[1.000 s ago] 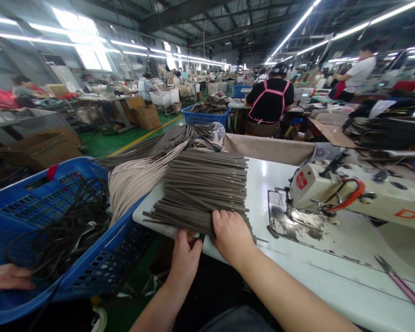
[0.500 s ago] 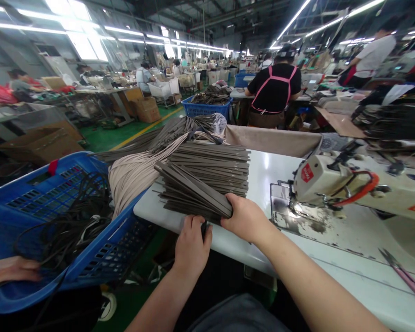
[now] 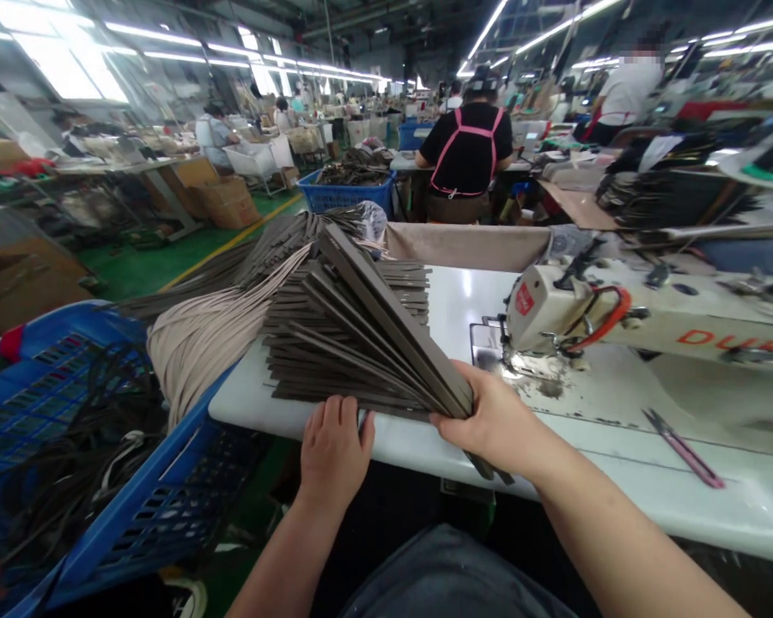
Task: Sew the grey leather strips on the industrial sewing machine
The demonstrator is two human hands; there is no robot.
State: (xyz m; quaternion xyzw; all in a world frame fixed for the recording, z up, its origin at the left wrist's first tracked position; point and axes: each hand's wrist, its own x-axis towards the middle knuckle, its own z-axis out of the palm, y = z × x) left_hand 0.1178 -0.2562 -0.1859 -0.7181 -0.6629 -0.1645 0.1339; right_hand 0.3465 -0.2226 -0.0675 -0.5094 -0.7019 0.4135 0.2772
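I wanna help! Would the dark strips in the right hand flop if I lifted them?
Slightly, perhaps: gripped near one end by the right hand, the dark strips look fairly straight. They'd likely splay, since they fan apart. They look thin, so probably light.

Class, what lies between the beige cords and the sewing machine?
In the head view, dark strips, some gripped by the right hand, lie between the beige cords and the sewing machine; beyond the strips, white tabletop shows.
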